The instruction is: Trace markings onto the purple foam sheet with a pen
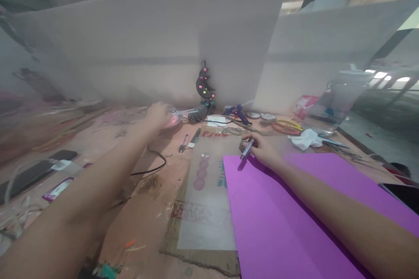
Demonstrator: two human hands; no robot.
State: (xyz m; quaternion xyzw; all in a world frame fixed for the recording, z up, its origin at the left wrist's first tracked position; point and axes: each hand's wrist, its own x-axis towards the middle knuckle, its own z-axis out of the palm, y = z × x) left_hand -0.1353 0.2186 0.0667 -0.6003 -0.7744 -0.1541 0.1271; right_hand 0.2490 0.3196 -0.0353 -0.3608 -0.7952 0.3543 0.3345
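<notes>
Closest to the camera, the left forearm (75, 209) crosses the table (131, 231) from the lower left, beside a purple-edged packet (59, 188). The left hand (160, 112) reaches to a clear plastic item (174, 120) with something pink inside; its fingers are blurred, so whether they grip it I cannot tell. Small snips (184, 143) lie just right of a black cable (157, 168). A dark moon ornament (204, 85) stands at the white panel (153, 43). Next, a printed translucent sheet (206, 226) lies on cardboard (170, 237), partly under a purple sheet (281, 222). The right hand (258, 148) grips a pen (247, 148) at the purple sheet's upper left corner, well apart from the left hand. Behind it sits a blue glue gun (238, 113); farther right are orange-and-yellow handles (288, 126), crumpled white tissue (307, 139) and a dark flat device (401, 195).
</notes>
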